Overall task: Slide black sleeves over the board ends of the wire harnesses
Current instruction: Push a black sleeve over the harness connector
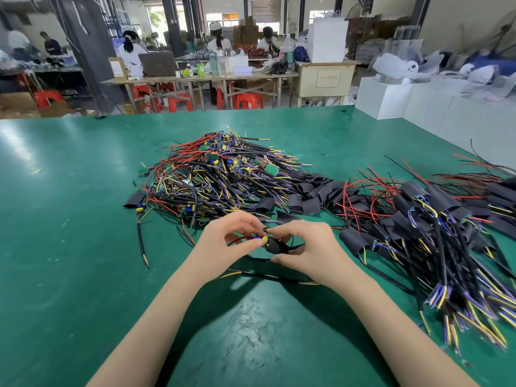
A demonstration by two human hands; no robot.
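Over the green table (pixel 69 247), my left hand (pixel 226 244) pinches the board end of a wire harness (pixel 258 239), where blue and yellow parts show between its fingertips. My right hand (pixel 304 248) grips a black sleeve (pixel 275 245) whose mouth meets that board end. The harness's black cable (pixel 265 275) trails under both wrists. A big pile of bare harnesses (pixel 215 177) lies just beyond my hands. Loose black sleeves (pixel 310 194) lie to its right.
A heap of sleeved harnesses (pixel 435 227) covers the table's right side, its wire ends fanning toward the front edge. A single black cable (pixel 141 244) lies at the left. White boxes (pixel 424 104) stand past the far right corner. Seated people work at benches behind.
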